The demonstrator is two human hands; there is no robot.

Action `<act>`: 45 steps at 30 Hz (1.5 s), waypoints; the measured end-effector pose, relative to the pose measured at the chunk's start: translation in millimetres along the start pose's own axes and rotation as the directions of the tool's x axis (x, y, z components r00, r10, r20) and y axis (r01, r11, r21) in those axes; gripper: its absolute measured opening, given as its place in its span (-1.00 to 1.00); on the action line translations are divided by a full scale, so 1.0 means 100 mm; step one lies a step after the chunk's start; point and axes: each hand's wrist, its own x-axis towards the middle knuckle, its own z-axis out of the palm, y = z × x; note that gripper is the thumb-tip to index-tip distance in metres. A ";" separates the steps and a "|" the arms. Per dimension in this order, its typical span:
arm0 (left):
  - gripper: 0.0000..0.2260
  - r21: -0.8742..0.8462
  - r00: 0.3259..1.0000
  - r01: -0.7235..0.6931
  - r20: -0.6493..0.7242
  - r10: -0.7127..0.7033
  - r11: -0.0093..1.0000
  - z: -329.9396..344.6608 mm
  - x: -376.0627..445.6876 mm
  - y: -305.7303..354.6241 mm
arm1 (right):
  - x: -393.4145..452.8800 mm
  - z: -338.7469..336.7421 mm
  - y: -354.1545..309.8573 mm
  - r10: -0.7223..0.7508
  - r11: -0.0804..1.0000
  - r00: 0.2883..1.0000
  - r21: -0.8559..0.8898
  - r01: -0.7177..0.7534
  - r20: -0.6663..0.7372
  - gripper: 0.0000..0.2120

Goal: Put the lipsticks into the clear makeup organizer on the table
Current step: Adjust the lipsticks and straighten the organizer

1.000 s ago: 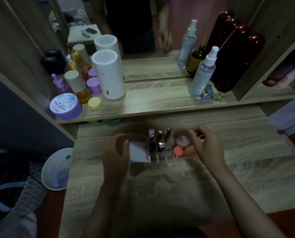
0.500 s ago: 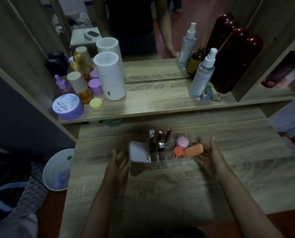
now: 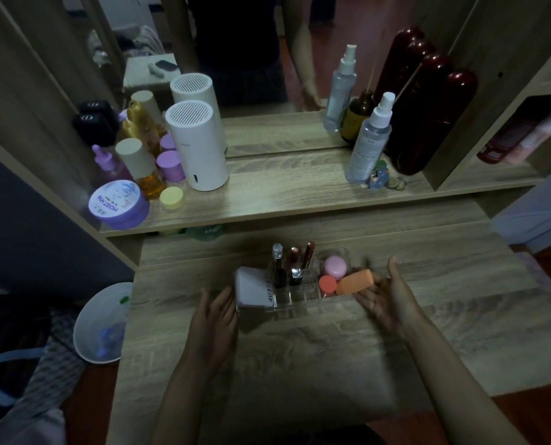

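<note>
The clear makeup organizer (image 3: 300, 300) stands on the wooden table (image 3: 300, 358) in the middle of the view. Three lipsticks (image 3: 293, 264) stand upright in its middle slots. A white compact (image 3: 255, 289) fills its left end; a pink sponge (image 3: 335, 266), a small red sponge (image 3: 328, 283) and an orange sponge (image 3: 355, 282) lie in its right end. My left hand (image 3: 218, 319) is open, palm inward, just left of the organizer. My right hand (image 3: 386, 293) is open, palm up, at its right end. Neither hand holds anything.
A raised shelf (image 3: 300, 194) behind the table carries a white cylinder (image 3: 197, 149), purple jars, an amber bottle, a spray bottle (image 3: 369, 139) and dark red bottles (image 3: 425, 117) before a mirror. A white bin (image 3: 102, 322) sits on the floor at the left.
A second ago both hands gripped the organizer's ends. They have let go and drawn back a little, fingers spread. The organizer stays where it was.
</note>
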 end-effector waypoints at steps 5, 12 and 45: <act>-0.41 -0.015 1.000 -0.022 -0.001 0.022 1.000 0.05 0.01 -0.06 | 0.03 -0.05 0.00 -0.024 0.994 1.000 -0.107 0.025 0.007 -0.31; -0.43 0.008 0.999 0.016 0.043 -0.016 1.000 0.23 0.04 -0.22 | 0.09 -0.26 -0.08 -0.071 0.990 0.997 -0.123 0.070 -0.009 -0.23; -0.53 0.483 0.977 -0.166 0.198 0.077 0.860 2.26 0.59 -1.71 | 0.07 -2.45 -1.36 -0.176 0.983 0.973 -0.084 0.164 -0.150 -0.34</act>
